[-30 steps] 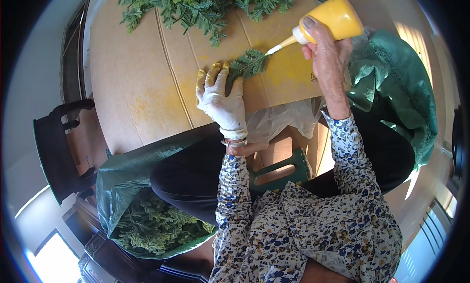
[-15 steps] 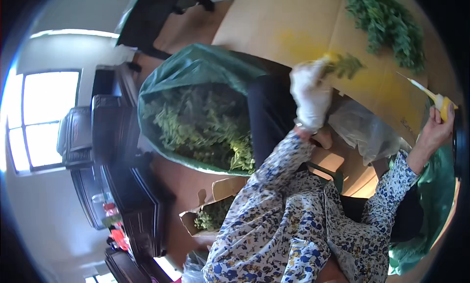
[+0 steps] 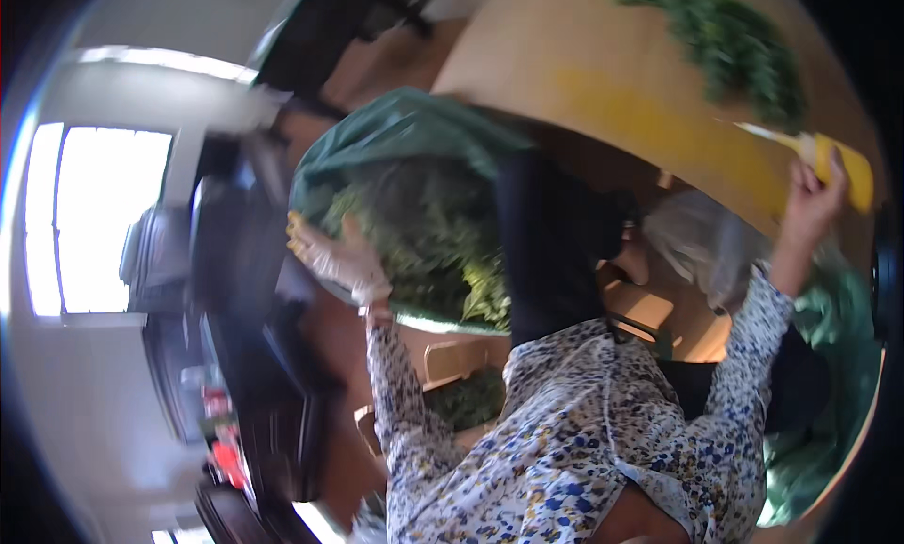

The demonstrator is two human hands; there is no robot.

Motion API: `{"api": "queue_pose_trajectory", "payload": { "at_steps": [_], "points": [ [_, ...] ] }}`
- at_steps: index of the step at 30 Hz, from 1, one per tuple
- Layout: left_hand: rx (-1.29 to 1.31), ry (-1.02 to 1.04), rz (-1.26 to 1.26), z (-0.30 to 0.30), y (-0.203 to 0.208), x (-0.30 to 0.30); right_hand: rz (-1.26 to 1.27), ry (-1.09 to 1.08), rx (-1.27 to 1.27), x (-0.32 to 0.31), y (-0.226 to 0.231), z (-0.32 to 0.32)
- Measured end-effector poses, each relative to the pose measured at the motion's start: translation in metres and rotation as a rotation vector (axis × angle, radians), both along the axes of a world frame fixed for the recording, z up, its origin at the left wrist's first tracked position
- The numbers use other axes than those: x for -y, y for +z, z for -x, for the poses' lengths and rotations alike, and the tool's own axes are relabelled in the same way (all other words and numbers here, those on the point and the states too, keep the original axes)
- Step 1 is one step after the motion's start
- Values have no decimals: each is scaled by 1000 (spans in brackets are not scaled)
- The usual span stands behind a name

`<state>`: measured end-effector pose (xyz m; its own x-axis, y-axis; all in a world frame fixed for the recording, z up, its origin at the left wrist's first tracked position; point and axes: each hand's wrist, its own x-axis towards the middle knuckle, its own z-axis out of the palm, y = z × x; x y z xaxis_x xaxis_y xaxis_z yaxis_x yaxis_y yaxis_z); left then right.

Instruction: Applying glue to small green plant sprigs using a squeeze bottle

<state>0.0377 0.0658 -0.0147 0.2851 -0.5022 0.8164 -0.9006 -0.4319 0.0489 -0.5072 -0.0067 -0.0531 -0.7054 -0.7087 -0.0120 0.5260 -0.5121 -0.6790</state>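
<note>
My left hand [image 3: 341,264], in a white glove with yellow-stained fingertips, is at the left rim of a green plastic bag [image 3: 405,120]. Its thumb and fingers are apart, with nothing visible between them. Leafy green artificial-looking sprigs [image 3: 443,233] fill the bag. At the right, my bare right hand [image 3: 815,198] is wrapped round a yellow squeeze bottle [image 3: 855,179], whose thin pale nozzle points left over the cardboard [image 3: 546,36]. Yellow smears mark that board. A green garland [image 3: 734,50] lies along its far right part.
Clear plastic wrapping [image 3: 702,243] lies below the board's near edge. A carton [image 3: 457,360] with more greenery stands by my left forearm. Dark furniture [image 3: 264,375] lines the left side, near a bright window [image 3: 113,215]. More green plastic [image 3: 829,356] hangs at the right.
My left hand has swung left from the cardboard to the bag; the sprig it held is no longer visible in it. My right hand has raised the squeeze bottle slightly and turned it.
</note>
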Motion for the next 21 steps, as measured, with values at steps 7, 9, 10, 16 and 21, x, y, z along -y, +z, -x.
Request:
{"api": "queue_pose_trajectory", "payload": {
  "at_steps": [7,9,10,16,21],
  "points": [
    [-758,-969,-281,175,-32,106,58,-46,-6,-14,26,-10],
    [-680,-1072,-423,227,-56,150,53,-97,-5,-21,25,1],
    [-675,-1032,-480,258,-56,166,53,-99,9,-23,23,5],
    [-272,-993,-266,389,-116,224,14,-186,35,-21,13,14],
    [-575,-995,-292,407,-156,240,32,-177,57,-21,10,21]
  ]
}}
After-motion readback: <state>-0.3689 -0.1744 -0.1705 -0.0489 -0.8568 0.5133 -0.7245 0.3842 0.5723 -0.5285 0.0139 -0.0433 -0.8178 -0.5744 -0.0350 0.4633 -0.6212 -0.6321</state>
